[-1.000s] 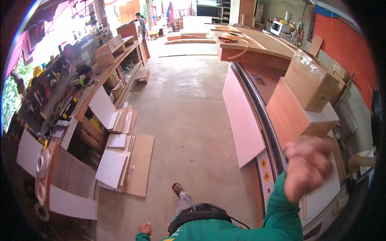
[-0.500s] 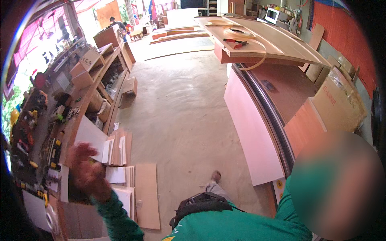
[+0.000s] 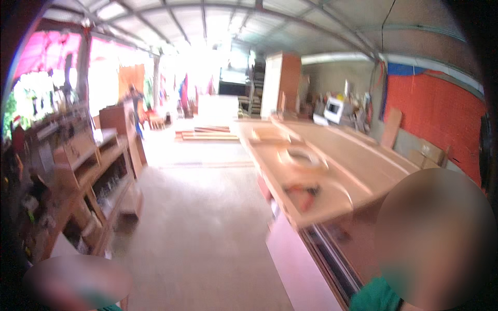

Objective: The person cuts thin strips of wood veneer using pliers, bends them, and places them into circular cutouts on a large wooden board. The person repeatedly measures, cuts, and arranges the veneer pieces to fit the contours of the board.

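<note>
The whole view is smeared by motion. My left hand (image 3: 78, 282) is at the lower left, low beside the workbench (image 3: 85, 186), a soft blur that hides its fingers. My right hand (image 3: 430, 243), also blurred out, rises from a green sleeve (image 3: 376, 295) at the lower right, near the large wooden panel (image 3: 337, 155). On that panel lie coiled pale edging strip (image 3: 301, 155) and a red-handled tool (image 3: 303, 194). I cannot make out whether either hand holds or touches anything.
Concrete floor (image 3: 192, 223) runs between the cluttered bench and a pink board (image 3: 290, 264) leaning under the panel. Farther off are stacked boards (image 3: 202, 133), a tall cabinet (image 3: 277, 85) and a white appliance (image 3: 334, 109). A person (image 3: 136, 106) stands at the back left.
The view has tilted up to show the roof and has moved forward, so the panel is nearer and larger. My left hand has risen from low beside my body into the lower-left blur.
</note>
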`<act>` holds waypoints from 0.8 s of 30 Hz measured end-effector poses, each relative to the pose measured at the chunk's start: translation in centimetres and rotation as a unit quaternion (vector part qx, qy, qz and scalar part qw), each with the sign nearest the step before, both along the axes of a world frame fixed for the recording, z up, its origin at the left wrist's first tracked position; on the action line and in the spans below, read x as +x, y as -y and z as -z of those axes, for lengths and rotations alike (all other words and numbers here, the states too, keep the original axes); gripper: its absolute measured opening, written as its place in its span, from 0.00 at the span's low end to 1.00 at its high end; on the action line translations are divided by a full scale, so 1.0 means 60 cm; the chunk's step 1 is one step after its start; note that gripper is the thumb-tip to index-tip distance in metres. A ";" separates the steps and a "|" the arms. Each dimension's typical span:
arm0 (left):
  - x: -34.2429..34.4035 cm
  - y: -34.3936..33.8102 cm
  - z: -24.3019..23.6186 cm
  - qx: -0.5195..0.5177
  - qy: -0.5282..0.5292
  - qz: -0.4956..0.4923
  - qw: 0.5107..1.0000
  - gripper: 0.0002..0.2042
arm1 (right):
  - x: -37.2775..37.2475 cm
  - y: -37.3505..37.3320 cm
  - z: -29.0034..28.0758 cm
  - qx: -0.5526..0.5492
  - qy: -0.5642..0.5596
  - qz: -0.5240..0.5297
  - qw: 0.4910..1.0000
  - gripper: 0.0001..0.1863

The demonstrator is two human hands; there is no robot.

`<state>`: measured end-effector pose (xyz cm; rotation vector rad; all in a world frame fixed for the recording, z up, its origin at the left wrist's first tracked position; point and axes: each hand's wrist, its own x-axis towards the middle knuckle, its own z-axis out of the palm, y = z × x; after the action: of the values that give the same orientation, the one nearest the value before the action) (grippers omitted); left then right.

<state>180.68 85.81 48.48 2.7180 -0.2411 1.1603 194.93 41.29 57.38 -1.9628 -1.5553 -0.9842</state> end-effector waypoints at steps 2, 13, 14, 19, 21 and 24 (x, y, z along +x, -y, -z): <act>0.098 -0.064 -0.011 -0.004 -0.027 -0.005 1.000 0.37 | 0.117 -0.055 -0.028 0.017 -0.016 0.026 0.999 0.30; 0.684 -0.344 -0.013 0.001 -0.072 0.116 0.991 0.34 | 0.602 -0.298 -0.025 -0.064 -0.043 0.243 0.967 0.27; 0.735 -0.353 -0.021 0.000 -0.076 0.136 0.988 0.34 | 0.633 -0.305 -0.035 -0.078 -0.046 0.266 0.960 0.27; 0.959 -0.398 -0.046 0.019 -0.073 0.194 0.978 0.33 | 0.769 -0.346 -0.052 -0.118 -0.058 0.344 0.930 0.26; 1.041 -0.406 -0.044 0.030 -0.075 0.216 0.973 0.33 | 0.817 -0.355 -0.050 -0.133 -0.064 0.366 0.919 0.25; 1.148 -0.397 -0.035 0.051 -0.062 0.243 0.967 0.32 | 0.879 -0.349 -0.033 -0.156 -0.060 0.391 0.905 0.24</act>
<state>249.58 109.61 50.57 2.5775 -0.9099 0.8517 247.70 62.21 59.35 -2.9179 -0.8684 -0.8875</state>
